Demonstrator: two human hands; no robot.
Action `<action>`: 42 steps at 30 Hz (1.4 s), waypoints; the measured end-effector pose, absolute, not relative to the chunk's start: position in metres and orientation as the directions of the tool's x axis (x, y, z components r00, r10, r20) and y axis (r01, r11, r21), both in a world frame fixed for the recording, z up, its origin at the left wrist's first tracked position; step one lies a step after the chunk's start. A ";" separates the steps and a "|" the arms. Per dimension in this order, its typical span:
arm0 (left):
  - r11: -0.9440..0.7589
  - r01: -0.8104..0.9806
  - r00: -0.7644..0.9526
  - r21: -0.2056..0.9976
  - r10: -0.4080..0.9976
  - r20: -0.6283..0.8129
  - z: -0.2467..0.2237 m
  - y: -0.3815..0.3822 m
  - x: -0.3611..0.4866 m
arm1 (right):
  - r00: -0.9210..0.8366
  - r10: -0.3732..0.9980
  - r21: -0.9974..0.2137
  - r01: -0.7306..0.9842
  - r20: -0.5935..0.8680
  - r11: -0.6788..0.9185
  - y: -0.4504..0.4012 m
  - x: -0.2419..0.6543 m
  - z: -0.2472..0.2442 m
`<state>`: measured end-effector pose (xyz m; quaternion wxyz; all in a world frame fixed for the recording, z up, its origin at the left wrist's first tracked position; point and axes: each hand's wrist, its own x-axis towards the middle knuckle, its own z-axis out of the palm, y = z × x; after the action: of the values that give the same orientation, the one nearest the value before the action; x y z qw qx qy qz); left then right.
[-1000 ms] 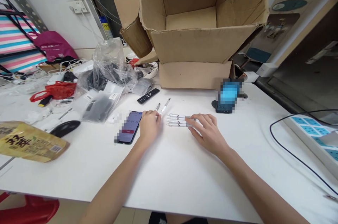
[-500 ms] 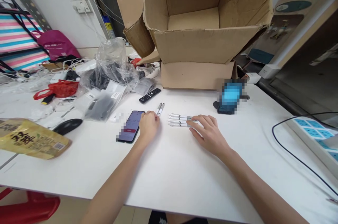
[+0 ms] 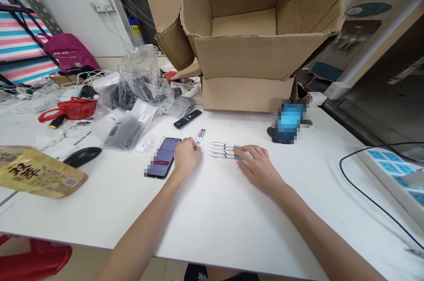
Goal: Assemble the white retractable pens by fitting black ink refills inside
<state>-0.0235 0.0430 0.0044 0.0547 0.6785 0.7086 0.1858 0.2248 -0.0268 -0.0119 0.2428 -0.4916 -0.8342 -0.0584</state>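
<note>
My left hand (image 3: 187, 153) rests on the table with its fingers curled around the lower ends of two white pens (image 3: 200, 137), whose tips point away from me. To the right, several white-and-grey pens (image 3: 222, 150) lie side by side in a row, tips to the left. Over their right ends lies my right hand (image 3: 256, 164), fingers apart and touching them; those ends are hidden beneath it. Just left of my left hand is a phone (image 3: 162, 157) with a timer on its screen.
A large open cardboard box (image 3: 245, 93) stands at the back. A remote control (image 3: 187, 119) lies before it, and a second phone (image 3: 289, 122) leans on a stand. Plastic bags (image 3: 127, 128) and a yellow pouch (image 3: 39, 172) sit left. At right are a black cable (image 3: 351, 188) and power strip (image 3: 394, 170).
Both hands and the pens stay almost where they were. The whole view has shifted very slightly.
</note>
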 end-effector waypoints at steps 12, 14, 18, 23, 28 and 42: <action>0.006 0.934 -0.071 0.358 0.983 0.170 0.004 0.043 -0.024 | -0.390 0.814 -0.189 0.843 0.431 0.504 -0.024 0.224 -0.018; 0.000 0.934 -0.080 0.356 0.974 0.210 0.003 0.043 -0.023 | -0.387 0.817 -0.209 0.837 0.428 0.506 -0.023 0.225 -0.019; -0.113 0.940 -0.036 0.321 0.905 0.423 0.003 0.039 -0.016 | -0.386 0.809 -0.214 0.831 0.444 0.514 -0.022 0.225 -0.020; -0.519 0.811 0.316 0.271 0.778 0.543 0.002 0.025 -0.001 | -0.384 0.810 -0.209 0.834 0.442 0.510 -0.022 0.224 -0.019; -0.819 0.552 0.714 0.155 0.561 0.419 -0.008 0.015 0.011 | -0.389 0.823 -0.260 0.816 0.415 0.517 -0.024 0.218 -0.015; -0.795 0.604 0.724 0.044 0.572 0.386 -0.007 0.011 0.016 | -0.453 0.803 -0.226 0.797 0.388 0.559 -0.032 0.220 -0.007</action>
<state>0.0158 0.0107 -0.0071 -0.0424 0.9274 0.3170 0.1938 0.2196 -0.0322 -0.0067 0.2309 -0.4693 -0.8523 0.0055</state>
